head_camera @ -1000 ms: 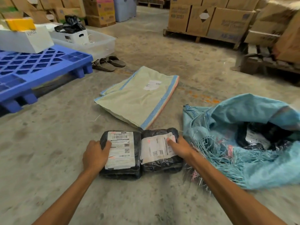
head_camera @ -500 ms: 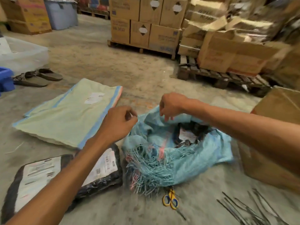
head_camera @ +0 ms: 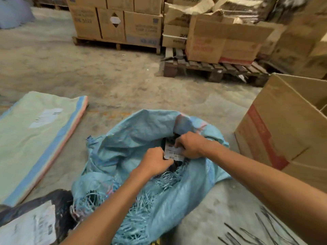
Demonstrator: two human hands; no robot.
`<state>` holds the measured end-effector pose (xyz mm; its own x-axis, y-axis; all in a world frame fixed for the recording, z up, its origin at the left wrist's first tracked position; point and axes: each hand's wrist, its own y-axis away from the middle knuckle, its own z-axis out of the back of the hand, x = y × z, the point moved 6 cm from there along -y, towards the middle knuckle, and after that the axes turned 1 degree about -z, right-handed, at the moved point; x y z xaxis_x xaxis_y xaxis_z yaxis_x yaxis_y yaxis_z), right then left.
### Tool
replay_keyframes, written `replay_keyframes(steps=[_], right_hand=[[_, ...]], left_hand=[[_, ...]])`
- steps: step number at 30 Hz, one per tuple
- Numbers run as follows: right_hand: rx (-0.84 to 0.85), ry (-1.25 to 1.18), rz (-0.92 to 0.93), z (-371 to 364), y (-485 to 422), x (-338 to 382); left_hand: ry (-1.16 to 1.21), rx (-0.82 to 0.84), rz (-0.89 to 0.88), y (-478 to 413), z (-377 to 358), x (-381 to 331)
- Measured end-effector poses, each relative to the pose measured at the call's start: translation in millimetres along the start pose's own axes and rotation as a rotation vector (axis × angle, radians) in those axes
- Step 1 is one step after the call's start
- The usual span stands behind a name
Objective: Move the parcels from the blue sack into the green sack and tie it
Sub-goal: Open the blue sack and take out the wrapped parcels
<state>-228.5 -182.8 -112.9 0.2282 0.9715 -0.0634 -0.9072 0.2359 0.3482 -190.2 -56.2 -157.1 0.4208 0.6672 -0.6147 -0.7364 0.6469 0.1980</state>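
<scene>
Black parcel (head_camera: 174,152) with a white label is sitting inside the mouth of the blue sack (head_camera: 134,138), partly buried in the fabric. It is being gripped from both sides. Left hand (head_camera: 155,161) is curled on the near-left edge, right hand (head_camera: 190,145) is pinching the far-right edge. The sack mouth is being held open by nothing and is sagging round the wrists.

Judgement: extraction is just being started, and most of the transfer is outstanding. Parcel is best lifted straight up, not dragged over the frayed hem (head_camera: 159,184), where loose strands are likely to be snagged. Grip is better taken on the wrapped body, since the label could be peeled. Wrap looks soft, so sag is to be expected.

Green sack (head_camera: 35,138) is lying flat on the floor to the left, apart from the blue one and not yet being filled. Second parcel (head_camera: 35,221) is lying at lower left, against the fringe. Dark ties (head_camera: 247,234) are lying at lower right, probably for the closing.
</scene>
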Motion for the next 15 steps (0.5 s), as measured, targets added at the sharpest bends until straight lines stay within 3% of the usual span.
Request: replay_keyframes(steps=[5, 11, 15], right_hand=[[0.264, 0.158, -0.100, -42, -27, -11], [0.369, 0.151, -0.174, -61, -33, -27], [0.535, 0.217, -0.114, -60, -30, -28]], left_hand=[[-0.153, 0.265, 0.036, -31, -67, 7], [-0.095, 0.309, 0.191, -33, -76, 29], [-0.085, 0.214, 0.165, -28, -68, 39]])
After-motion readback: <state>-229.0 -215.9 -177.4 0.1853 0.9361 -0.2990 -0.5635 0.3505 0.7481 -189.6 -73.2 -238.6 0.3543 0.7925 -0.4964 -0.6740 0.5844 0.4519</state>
